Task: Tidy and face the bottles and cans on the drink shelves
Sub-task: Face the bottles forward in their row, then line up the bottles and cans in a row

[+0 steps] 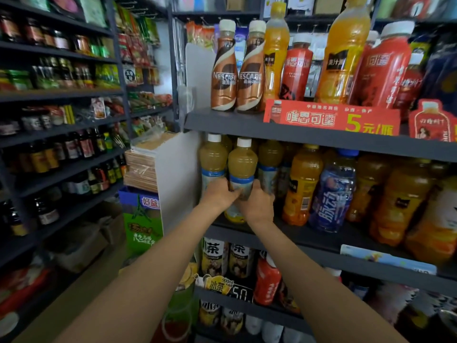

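A yellow-juice bottle (242,164) with a white cap and blue label stands at the front left of the middle drink shelf (321,241). My left hand (218,198) grips its lower left side and my right hand (257,205) grips its lower right side, fingers curled round the label. A matching bottle (212,157) stands just left of it and others stand behind. To the right are an orange juice bottle (303,184) and a blue bottle (332,194).
The top shelf (235,125) carries two Nescafe bottles (236,70), orange and red bottles and a red price sign (331,117). Tea bottles (227,261) fill the shelf below. A white side panel (178,179) borders the left. Jar shelves (61,134) line the aisle's left.
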`<state>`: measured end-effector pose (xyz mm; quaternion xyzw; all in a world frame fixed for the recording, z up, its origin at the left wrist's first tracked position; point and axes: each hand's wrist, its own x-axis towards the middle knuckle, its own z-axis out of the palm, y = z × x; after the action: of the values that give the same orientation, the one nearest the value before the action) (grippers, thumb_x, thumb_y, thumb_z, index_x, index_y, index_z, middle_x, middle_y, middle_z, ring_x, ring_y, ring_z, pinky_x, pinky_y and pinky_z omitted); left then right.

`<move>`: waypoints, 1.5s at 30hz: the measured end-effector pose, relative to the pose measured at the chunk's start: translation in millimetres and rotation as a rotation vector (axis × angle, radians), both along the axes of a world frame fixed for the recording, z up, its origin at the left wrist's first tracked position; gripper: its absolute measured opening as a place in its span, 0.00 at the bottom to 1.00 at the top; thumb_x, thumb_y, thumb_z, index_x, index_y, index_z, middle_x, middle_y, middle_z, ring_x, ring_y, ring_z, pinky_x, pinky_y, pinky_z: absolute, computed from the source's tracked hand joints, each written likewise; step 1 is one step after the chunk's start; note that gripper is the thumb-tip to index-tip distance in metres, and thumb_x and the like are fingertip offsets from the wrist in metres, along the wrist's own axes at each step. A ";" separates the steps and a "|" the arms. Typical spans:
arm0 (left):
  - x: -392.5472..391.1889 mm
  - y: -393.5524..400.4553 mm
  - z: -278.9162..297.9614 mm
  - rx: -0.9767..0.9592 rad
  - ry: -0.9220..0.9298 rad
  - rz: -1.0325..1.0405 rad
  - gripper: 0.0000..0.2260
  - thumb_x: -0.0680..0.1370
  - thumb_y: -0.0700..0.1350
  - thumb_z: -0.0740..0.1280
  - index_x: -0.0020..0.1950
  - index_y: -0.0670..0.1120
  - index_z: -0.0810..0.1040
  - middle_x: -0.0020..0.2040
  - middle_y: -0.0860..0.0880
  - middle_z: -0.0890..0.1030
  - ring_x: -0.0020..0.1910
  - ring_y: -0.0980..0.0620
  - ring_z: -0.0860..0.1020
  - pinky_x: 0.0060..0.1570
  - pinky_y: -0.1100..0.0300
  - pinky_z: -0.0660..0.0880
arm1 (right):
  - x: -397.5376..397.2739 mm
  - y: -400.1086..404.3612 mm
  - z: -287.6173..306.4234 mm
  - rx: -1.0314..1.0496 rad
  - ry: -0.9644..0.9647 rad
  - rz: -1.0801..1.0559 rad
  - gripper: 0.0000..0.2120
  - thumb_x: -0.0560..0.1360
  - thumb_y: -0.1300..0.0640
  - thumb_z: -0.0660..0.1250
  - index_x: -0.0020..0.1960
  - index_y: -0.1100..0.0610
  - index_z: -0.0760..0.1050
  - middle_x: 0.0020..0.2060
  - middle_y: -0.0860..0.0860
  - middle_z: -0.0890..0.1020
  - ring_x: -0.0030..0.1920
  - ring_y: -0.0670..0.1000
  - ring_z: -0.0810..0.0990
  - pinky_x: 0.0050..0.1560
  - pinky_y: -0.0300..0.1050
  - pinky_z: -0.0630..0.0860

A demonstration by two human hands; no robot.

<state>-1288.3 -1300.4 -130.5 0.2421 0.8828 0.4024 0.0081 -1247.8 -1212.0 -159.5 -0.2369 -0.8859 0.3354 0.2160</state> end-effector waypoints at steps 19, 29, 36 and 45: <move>39.4 -1.3 47.2 0.391 0.819 0.027 0.13 0.76 0.49 0.59 0.37 0.42 0.76 0.31 0.51 0.77 0.30 0.59 0.71 0.31 0.68 0.67 | 45.3 1.5 57.1 0.383 0.605 0.150 0.03 0.74 0.63 0.65 0.46 0.61 0.76 0.39 0.54 0.80 0.38 0.53 0.79 0.35 0.46 0.75; 32.4 22.0 175.2 0.708 0.623 0.062 0.03 0.77 0.45 0.64 0.47 0.48 0.72 0.40 0.56 0.73 0.38 0.62 0.72 0.40 0.72 0.68 | 54.2 26.3 213.4 0.375 0.742 0.076 0.07 0.75 0.65 0.62 0.50 0.62 0.77 0.45 0.54 0.80 0.43 0.47 0.75 0.44 0.38 0.71; -15.0 32.4 227.6 0.199 0.879 0.127 0.20 0.77 0.46 0.63 0.69 0.44 0.67 0.67 0.45 0.70 0.68 0.45 0.66 0.67 0.50 0.62 | -0.2 64.5 266.8 0.329 0.511 0.073 0.25 0.75 0.65 0.63 0.71 0.57 0.62 0.65 0.56 0.73 0.53 0.53 0.78 0.45 0.38 0.73; -55.7 49.9 246.8 -0.214 0.800 0.125 0.25 0.79 0.51 0.59 0.75 0.53 0.56 0.75 0.49 0.59 0.75 0.42 0.50 0.71 0.36 0.45 | -69.6 74.4 319.4 0.464 0.413 0.095 0.29 0.78 0.65 0.56 0.76 0.54 0.51 0.69 0.61 0.65 0.64 0.59 0.70 0.56 0.44 0.69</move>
<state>-1344.0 -1250.5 116.3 0.3230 0.8661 0.1825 -0.3350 -1317.4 -1137.6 159.9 -0.0663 -0.8862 0.1751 0.4238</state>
